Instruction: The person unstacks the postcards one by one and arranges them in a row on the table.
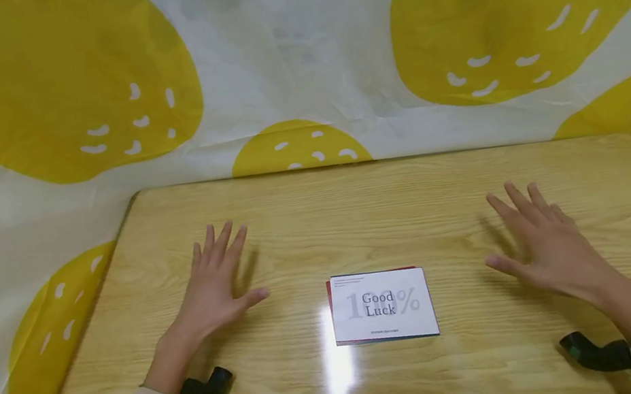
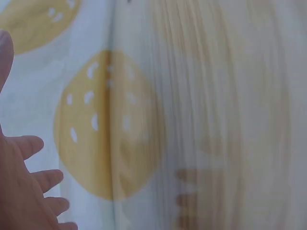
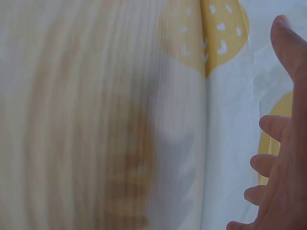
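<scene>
A small stack of cards [image 1: 384, 320] lies flat near the middle of the wooden table. The white top one reads "Good Luck" over a pale "100%", and red and dark edges peek out beneath it. To the left of the stack, my left hand [image 1: 213, 296] is spread with straight fingers and holds nothing. My right hand [image 1: 553, 249] is spread the same way on the other side, also with nothing in it. Both hands cast shadows on the tabletop. In the wrist views, the left fingers [image 2: 48, 181] and right fingers [image 3: 264, 165] stand apart from each other.
The glossy wooden table [image 1: 392, 212] reflects a bright streak beside the cards. Behind it and at its sides hangs a white sheet [image 1: 293, 56] with large yellow fruit prints. A black curved wrist mount [image 1: 209, 387] sits at the left cuff, another black mount [image 1: 600, 351] at the right.
</scene>
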A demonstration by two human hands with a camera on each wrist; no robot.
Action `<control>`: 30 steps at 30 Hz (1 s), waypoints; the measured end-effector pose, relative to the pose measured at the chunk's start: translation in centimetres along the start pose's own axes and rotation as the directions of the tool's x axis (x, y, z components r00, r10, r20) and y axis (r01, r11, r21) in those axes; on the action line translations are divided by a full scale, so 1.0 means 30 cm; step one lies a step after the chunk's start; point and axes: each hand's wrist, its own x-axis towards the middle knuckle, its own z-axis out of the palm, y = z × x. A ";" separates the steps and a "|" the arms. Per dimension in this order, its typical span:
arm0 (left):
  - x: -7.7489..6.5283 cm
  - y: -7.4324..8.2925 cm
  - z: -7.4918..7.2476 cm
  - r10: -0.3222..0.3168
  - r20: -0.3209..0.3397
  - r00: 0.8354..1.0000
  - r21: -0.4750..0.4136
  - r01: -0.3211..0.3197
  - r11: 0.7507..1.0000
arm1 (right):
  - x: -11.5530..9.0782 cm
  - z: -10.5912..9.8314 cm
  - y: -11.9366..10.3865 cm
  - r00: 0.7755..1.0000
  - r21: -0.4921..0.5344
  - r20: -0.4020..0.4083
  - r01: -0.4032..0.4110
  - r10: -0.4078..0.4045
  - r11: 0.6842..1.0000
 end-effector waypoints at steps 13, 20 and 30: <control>-0.008 0.216 0.134 0.116 0.035 0.993 -0.265 -0.103 0.959 | 0.024 0.108 -0.156 0.990 0.218 -0.020 0.139 -0.138 0.966; -0.020 0.239 0.178 0.096 0.049 0.994 -0.359 -0.073 0.931 | 0.023 0.161 -0.200 0.983 0.325 -0.012 0.178 -0.184 0.929; -0.021 0.246 0.230 0.181 0.077 0.981 -0.323 -0.147 0.935 | -0.002 0.225 -0.215 0.973 0.380 -0.036 0.224 -0.227 0.897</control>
